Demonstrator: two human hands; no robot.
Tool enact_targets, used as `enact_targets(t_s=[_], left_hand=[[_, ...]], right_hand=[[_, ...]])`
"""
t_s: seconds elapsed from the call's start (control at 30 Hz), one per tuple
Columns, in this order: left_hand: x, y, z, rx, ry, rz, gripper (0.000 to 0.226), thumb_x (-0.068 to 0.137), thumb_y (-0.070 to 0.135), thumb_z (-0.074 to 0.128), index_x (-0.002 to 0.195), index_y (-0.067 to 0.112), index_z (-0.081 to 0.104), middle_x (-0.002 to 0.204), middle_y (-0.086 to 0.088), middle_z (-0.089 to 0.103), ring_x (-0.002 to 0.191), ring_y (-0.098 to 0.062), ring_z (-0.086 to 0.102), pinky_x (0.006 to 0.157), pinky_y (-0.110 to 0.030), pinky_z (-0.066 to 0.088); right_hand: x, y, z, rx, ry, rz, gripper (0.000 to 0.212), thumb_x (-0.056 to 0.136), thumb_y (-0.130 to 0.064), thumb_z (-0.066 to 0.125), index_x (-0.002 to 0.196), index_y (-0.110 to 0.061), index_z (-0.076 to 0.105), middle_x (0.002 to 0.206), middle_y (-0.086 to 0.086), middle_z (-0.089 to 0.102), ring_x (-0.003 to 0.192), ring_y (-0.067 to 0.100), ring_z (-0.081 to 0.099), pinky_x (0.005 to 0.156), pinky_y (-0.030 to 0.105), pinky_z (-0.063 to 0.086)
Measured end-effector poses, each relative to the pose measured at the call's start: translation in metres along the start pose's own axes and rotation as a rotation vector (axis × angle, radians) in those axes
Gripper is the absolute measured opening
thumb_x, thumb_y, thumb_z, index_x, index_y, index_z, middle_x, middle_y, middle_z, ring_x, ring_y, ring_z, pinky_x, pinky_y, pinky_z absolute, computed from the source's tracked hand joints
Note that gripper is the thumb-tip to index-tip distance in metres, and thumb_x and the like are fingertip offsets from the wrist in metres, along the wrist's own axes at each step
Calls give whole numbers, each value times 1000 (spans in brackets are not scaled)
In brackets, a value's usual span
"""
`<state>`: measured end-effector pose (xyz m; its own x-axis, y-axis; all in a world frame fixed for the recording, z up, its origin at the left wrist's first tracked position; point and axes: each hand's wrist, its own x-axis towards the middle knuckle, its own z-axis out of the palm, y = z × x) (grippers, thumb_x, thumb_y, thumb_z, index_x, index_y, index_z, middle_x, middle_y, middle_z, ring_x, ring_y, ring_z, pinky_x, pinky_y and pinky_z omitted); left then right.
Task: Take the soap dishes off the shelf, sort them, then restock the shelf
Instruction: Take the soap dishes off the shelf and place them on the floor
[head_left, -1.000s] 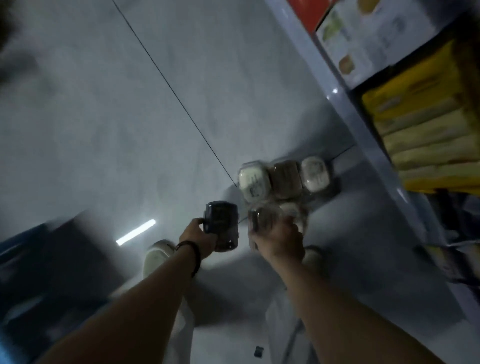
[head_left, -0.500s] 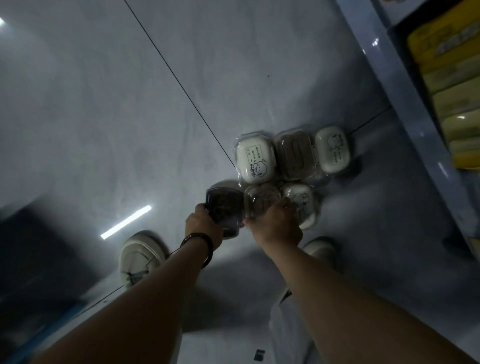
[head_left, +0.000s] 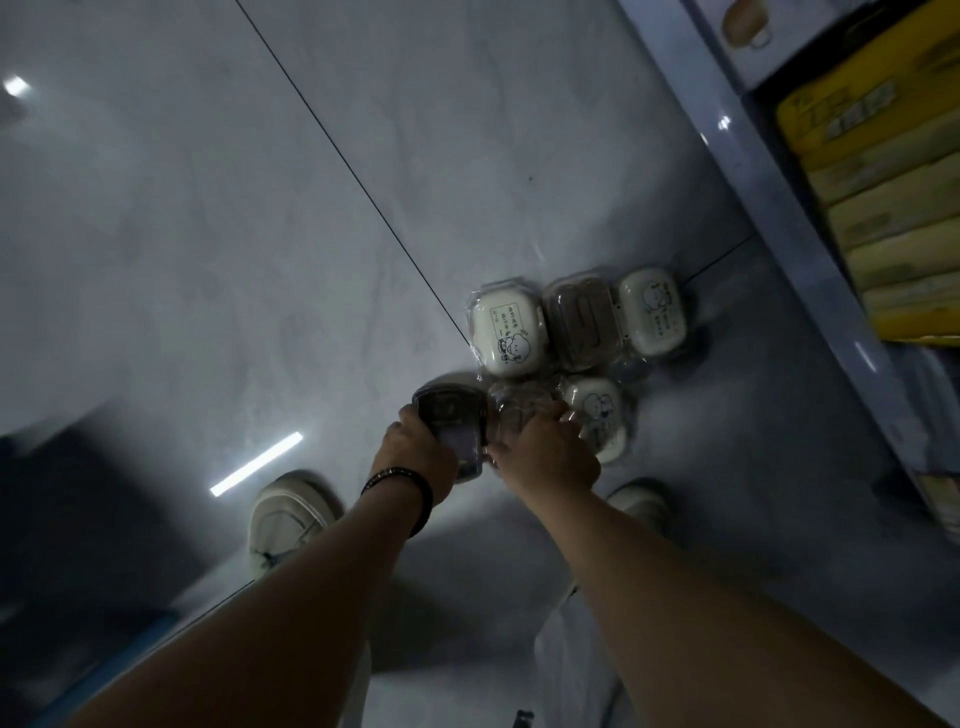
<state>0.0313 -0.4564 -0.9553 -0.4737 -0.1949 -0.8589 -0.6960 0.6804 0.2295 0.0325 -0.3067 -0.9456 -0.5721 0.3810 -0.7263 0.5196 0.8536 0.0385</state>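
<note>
- Where the grey floor (head_left: 208, 234) runs off to the left, a bright strip of reflected light (head_left: 257, 462) lies on it, and a thin dark tile seam (head_left: 353, 171) crosses it on a slant towards the soap dishes.
- A pale left shoe (head_left: 288, 519) stands on the floor just right of the light strip.
- The left hand (head_left: 415, 457), with a black bracelet (head_left: 400, 483) at the wrist, has its fingers curled round a dark soap dish (head_left: 452, 431) and grips it low over the floor; whether the dish touches the floor cannot be told.
- Touching that dish on its right side, a clear soap dish (head_left: 519, 415) sits under the right hand (head_left: 550, 457), whose fingers bend over it and hold it.
- Beyond the hands, three wrapped dishes lie in a row on the floor: a white labelled soap dish (head_left: 506, 330) with a cartoon figure, a brown-tinted soap dish (head_left: 584, 322) in the middle, and a far white soap dish (head_left: 652, 312), each touching its neighbour.
- A near white soap dish (head_left: 597, 415) lies just right of the right hand's fingers, in front of that row.
- A right shoe (head_left: 639, 501) shows beside the right forearm.
- The shelf (head_left: 779, 208) runs along the right edge, with yellow packs (head_left: 883, 171) stacked on it.
</note>
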Motion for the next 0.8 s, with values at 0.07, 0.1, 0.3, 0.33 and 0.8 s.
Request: enact_targets(t_s=[0.07,0.1,0.3,0.33,0.8], left_hand=[[-6,2,-3,23,5,40,64,87,22,63,146,19,37,126,-17,60,113,-40,62,97,-51,55],[-9,4,-4,44,-8,65,71,86,22,63,150,24,32,125,-17,59,112,-41,63,95,-50,56],[-16,10,5,157,-73,86,84,92,27,67,160,32,19,137,-18,43,119,-44,58,100,-50,54],[-17,11,5,146,-70,86,81,92,28,66,159,32,21,136,-18,44,119,-44,58,101,-50,54],[-142,111,-114,696,37,383,35,98,35,54,130,23,58,122,-4,66,109,-30,66,94,-44,56]], right_hand=[[-4,1,-3,-70,62,-80,90,97,-59,61,162,-16,17,148,21,48,125,40,61,91,45,54],[-4,2,-3,-91,74,-123,84,99,-57,58,163,-21,18,149,20,47,124,40,62,88,45,55],[5,8,3,-55,-4,-176,56,102,-41,58,152,-25,38,140,16,55,124,37,61,91,46,53],[5,8,1,-53,-13,-179,60,101,-41,59,153,-25,35,141,17,54,123,38,62,91,47,54],[-78,9,-190,-276,91,-454,52,103,-44,54,146,-16,47,148,11,51,126,33,56,101,46,49]])
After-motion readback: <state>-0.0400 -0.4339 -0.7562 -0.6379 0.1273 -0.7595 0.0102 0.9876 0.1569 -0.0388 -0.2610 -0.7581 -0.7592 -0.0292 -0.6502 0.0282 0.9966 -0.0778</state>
